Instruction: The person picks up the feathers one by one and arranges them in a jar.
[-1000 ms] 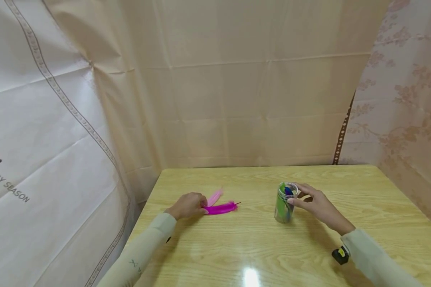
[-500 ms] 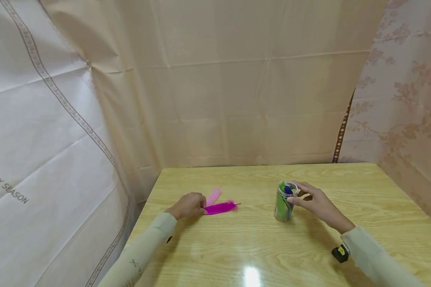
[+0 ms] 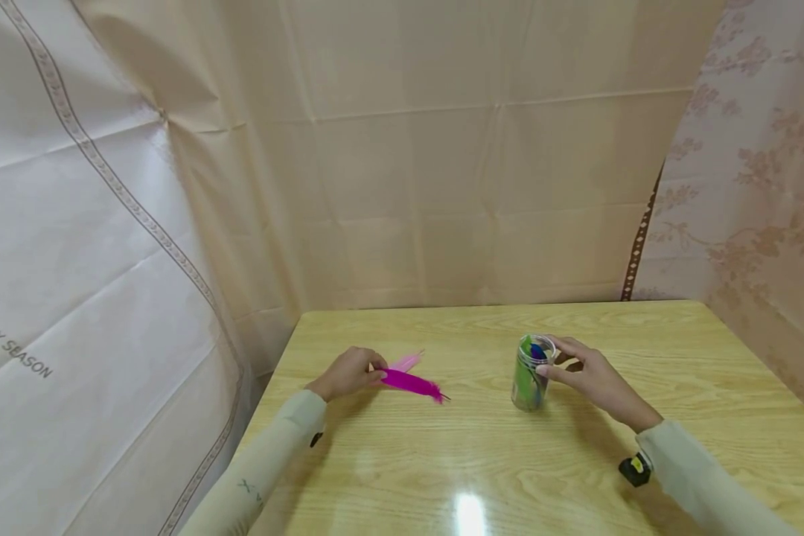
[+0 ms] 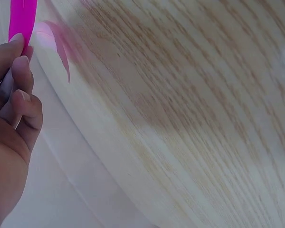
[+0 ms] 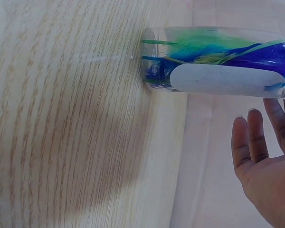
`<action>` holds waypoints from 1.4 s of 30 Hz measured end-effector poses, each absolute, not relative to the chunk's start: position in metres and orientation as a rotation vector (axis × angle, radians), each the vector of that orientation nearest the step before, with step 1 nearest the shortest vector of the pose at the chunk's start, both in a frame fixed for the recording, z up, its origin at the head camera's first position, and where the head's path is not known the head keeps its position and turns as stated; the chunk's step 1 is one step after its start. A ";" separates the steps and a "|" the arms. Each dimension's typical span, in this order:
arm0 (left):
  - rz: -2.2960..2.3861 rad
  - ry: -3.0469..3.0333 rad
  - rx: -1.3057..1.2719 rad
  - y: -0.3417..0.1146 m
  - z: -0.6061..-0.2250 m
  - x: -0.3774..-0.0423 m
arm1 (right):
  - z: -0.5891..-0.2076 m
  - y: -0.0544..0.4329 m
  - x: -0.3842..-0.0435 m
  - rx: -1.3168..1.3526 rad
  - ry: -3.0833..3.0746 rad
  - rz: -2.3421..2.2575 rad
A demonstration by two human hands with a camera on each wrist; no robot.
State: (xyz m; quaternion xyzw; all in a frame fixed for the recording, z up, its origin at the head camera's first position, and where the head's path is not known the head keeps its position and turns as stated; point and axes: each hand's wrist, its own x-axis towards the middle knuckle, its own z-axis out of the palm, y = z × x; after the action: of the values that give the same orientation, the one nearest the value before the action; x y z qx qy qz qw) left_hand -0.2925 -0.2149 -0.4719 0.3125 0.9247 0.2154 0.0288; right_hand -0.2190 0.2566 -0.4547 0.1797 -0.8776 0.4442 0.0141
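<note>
My left hand point(image 3: 348, 371) pinches one end of a magenta feather point(image 3: 410, 382) between thumb and forefinger, its bare quill tip pointing right. A pale pink feather point(image 3: 406, 362) lies on the table just behind it, partly covered by the magenta one in the head view. To the right stands a clear jar point(image 3: 526, 385), upright and lidless, with green and blue feathers point(image 5: 228, 50) inside and a white label point(image 5: 223, 78) on its side. Near its rim, the thumb and fingers of my right hand point(image 3: 596, 380) grip the jar; the lower fingers stay off the glass.
Both hands work over a light wood-grain table point(image 3: 388, 469). A beige curtain point(image 3: 402, 186) hangs behind its far edge, with white sheeting point(image 3: 94, 298) at left and a floral cloth point(image 3: 764, 208) at right. A small black device point(image 3: 635, 470) sits under the right wrist.
My left hand has risen slightly with the magenta feather, whose quill end has swung toward me. The pale pink feather has shifted and turned. The right hand stays at the jar.
</note>
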 end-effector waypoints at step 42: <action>0.817 3.019 1.016 -0.212 -0.441 -0.301 | -0.455 0.256 -0.218 0.587 -2.711 1.410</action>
State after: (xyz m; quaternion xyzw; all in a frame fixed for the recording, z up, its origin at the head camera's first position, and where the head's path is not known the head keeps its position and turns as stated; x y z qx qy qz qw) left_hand -0.3015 -0.2119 -0.4406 0.3081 0.9156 0.2477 -0.0734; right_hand -0.2177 0.2556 -0.4548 0.1885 -0.8712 0.4530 0.0150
